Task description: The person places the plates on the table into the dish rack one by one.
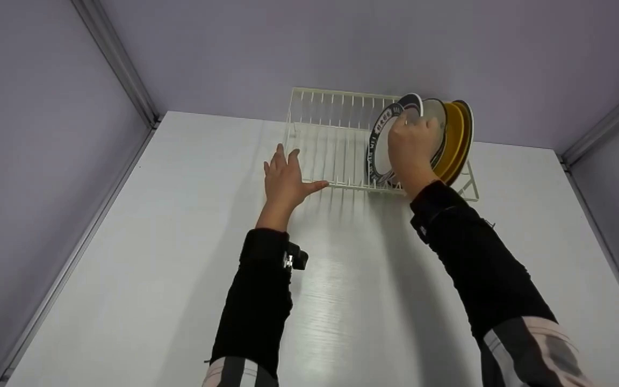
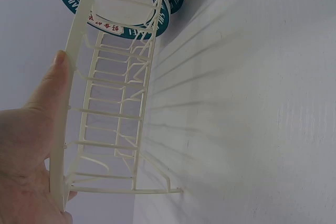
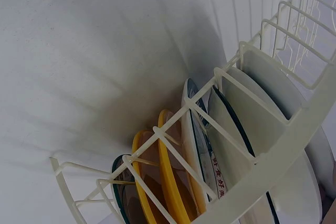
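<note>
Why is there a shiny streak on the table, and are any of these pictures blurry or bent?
Head view: glare runs down the white table between the sleeves, and the rack casts striped shadows toward the camera. Left wrist view: the left hand up close is soft, while the rack wires look curved. Right wrist view: the nearest rack rim is blurred; the yellow plates are sharper.

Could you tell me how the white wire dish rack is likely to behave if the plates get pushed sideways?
The dish rack is thin open wire, so probably light and apt to slide on the smooth white table. All the plates stand at its right end, so it may tip that way. The left hand resting on its left end likely steadies it.
</note>
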